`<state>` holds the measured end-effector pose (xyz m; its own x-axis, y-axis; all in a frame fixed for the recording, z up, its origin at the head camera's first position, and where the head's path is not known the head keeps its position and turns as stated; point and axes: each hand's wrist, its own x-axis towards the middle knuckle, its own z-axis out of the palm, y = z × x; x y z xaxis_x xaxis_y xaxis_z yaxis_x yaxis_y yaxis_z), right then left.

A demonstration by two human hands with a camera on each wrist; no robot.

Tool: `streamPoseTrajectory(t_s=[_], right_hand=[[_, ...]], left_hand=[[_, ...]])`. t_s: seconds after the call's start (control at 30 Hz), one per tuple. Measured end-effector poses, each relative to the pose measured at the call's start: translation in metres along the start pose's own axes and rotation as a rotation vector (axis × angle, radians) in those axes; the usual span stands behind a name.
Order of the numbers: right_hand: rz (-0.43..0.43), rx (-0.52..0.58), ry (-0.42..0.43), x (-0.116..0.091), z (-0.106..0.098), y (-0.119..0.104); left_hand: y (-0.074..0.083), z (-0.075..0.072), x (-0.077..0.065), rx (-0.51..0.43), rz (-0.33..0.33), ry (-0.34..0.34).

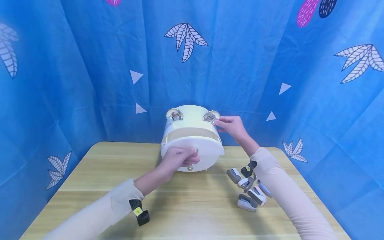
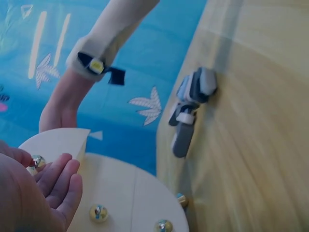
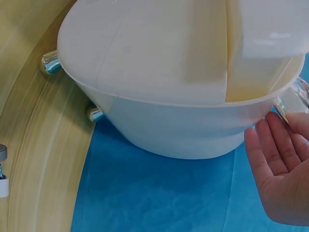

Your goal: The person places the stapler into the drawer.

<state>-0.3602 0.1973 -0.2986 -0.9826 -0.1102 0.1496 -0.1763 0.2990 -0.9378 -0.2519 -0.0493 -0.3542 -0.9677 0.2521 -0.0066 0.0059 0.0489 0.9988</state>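
Observation:
A white rounded storage box (image 1: 192, 115) stands at the back of the table, with two shiny gold ears on top. Its upper drawer (image 1: 210, 154) is pulled partly out, showing a gap behind the front. My left hand (image 1: 177, 159) pinches the round gold knob (image 2: 37, 162) of that drawer between thumb and index finger, the other fingers extended below. At the box's right side, my right hand (image 1: 233, 127) holds the edge of the right ear (image 1: 211, 116) between thumb and fingertips. The left ear (image 1: 174, 115) is untouched. Below sits another gold knob (image 2: 99, 213) on the lower front.
Several small grey and white staplers (image 1: 247, 204) lie in a group on the wooden table (image 1: 126, 166), right of the box and partly under my right forearm. Short gold feet (image 3: 50, 63) carry the box. A blue patterned curtain (image 1: 192, 83) surrounds the table's back and sides.

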Motion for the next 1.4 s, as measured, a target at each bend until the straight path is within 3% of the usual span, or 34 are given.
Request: streamPoseTrajectory(t_s=[0.57, 0.8, 1.1, 1.27, 1.4], right_hand=[[-0.01, 0.003, 0.004, 0.001, -0.001, 0.002], [-0.023, -0.007, 0.004, 0.001, -0.001, -0.001], [-0.012, -0.017, 0.006, 0.001, -0.001, -0.001], [-0.004, -0.006, -0.002, 0.002, -0.001, 0.0], [0.009, -0.013, -0.007, 0.002, -0.001, 0.002]], left_hand=[[-0.002, 0.006, -0.039, 0.025, 0.001, -0.035], [-0.001, 0.007, -0.043, 0.033, 0.029, -0.073], [-0.002, 0.007, -0.045, 0.065, 0.016, -0.071], [0.003, 0.002, -0.046, 0.129, 0.001, -0.107], [0.018, -0.008, -0.049, 0.25, -0.015, -0.195]])
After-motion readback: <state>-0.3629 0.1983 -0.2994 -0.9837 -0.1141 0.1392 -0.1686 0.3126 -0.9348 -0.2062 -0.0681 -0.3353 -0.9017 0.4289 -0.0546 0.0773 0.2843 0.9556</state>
